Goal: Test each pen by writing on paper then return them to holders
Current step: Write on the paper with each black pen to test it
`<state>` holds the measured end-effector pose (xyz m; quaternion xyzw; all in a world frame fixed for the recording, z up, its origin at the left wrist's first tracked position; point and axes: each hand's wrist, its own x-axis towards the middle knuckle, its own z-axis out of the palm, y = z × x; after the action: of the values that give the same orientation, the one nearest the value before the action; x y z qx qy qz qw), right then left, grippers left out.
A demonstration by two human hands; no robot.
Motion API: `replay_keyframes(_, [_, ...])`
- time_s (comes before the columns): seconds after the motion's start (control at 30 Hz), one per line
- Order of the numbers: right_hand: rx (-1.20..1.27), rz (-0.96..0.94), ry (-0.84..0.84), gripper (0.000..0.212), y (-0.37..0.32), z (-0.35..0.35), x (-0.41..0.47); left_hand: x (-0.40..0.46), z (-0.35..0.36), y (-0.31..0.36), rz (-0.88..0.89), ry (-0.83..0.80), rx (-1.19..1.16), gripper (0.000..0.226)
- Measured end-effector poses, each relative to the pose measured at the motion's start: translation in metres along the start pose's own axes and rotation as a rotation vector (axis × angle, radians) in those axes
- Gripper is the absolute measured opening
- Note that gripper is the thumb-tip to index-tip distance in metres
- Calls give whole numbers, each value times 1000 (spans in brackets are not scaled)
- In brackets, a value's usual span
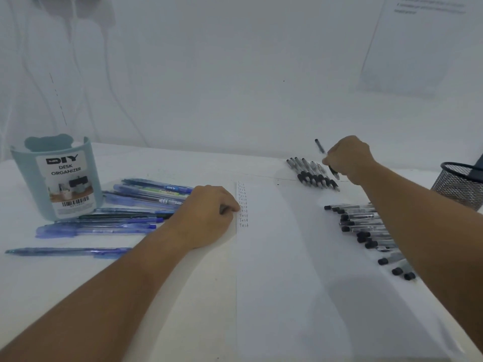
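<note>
My right hand [349, 159] grips a black pen [320, 146] at the far right, its tip pointing down beside a row of black-grip pens [312, 175]. My left hand [206, 215] rests with curled fingers on the left edge of the white paper [287, 257], next to a column of handwritten "Test" words [243, 205]. Several blue pens [136, 205] lie to the left of that hand. Another group of black-capped pens [366, 231] lies on the paper's right side, partly hidden by my right forearm.
A light-blue desk organizer [60, 176] with a "DIY" label stands at the far left. A black mesh holder [461, 184] stands at the right edge. A single blue pen [68, 251] lies near the left front. A white wall rises behind the table.
</note>
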<state>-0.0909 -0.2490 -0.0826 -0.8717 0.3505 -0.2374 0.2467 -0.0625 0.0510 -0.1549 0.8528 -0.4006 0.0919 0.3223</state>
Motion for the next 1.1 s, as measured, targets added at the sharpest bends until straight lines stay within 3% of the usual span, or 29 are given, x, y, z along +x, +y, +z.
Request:
replay_keyframes(0.03, [-70,-24,2,4,-1,3,1,0,0,0,-3,3,-8,29])
replay_keyframes(0.1, [-177,-67,4,21,-1,12,6,0,0,0,-5,10,-20,29])
replay_keyframes(0.2, [-233,-116,-8,15,1,22,11,0,0,1,-13,12,-38,28])
replay_keyframes(0.37, [-252,-126,-17,8,5,31,14,0,-1,2,-13,5,-42,28])
replay_keyframes(0.7, [-183,-169,-76,24,-1,3,-12,0,0,1,-3,13,-44,27])
replay_keyframes(0.93, [-391,-227,-459,43,6,-39,-63,0,0,1,-7,30,-56,26])
replay_keyframes(1.1, [-460,-267,-463,44,19,-37,-68,-4,-1,3,-30,24,-51,26])
